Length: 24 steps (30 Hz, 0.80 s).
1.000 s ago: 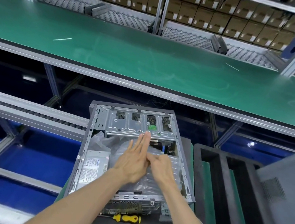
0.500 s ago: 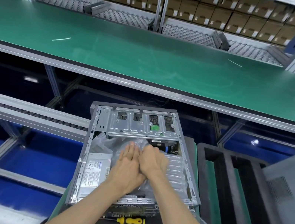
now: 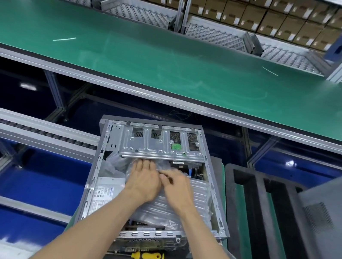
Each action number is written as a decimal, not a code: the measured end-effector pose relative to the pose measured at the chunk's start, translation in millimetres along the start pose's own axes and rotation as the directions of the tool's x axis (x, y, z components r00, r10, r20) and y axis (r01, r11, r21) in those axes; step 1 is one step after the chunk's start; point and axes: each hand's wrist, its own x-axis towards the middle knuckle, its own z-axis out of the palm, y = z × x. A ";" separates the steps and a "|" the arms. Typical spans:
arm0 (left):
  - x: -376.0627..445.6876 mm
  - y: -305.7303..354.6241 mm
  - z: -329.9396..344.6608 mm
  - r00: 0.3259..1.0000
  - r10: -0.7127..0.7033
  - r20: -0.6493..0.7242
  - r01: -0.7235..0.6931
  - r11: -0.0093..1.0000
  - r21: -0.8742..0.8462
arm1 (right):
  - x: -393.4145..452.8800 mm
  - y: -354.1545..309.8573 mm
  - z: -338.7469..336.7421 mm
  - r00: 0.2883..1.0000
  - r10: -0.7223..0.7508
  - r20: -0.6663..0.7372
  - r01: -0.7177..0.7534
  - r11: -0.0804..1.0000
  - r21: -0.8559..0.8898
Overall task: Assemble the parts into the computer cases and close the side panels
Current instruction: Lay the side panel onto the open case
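Both hands have slid deeper into computer case [image 3: 156, 185]; left hand [image 3: 143, 181] flat, right hand [image 3: 178, 189] curled, pressing air-cushion bag [image 3: 194, 203] beneath.

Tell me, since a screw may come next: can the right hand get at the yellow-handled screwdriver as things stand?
Probably yes. The screwdriver lies uncovered just in front of the open case, beneath the forearms. The right hand rests on the plastic bag and would only need pulling back.
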 end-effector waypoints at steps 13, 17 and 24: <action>-20.8 -0.1 6.8 0.993 0.112 0.031 -0.114 0.993 0.039 | -3.4 2.7 -12.1 0.986 -0.042 0.159 0.054 0.996 -0.068; -23.4 -4.9 8.3 0.966 0.187 -0.180 -0.168 0.979 0.113 | -29.9 27.5 -34.1 0.948 -0.124 0.292 0.236 0.890 -0.389; -15.9 -22.4 8.3 0.900 0.413 0.139 -0.427 0.900 0.090 | -31.0 35.8 -50.4 0.831 0.101 0.547 0.211 0.853 -0.478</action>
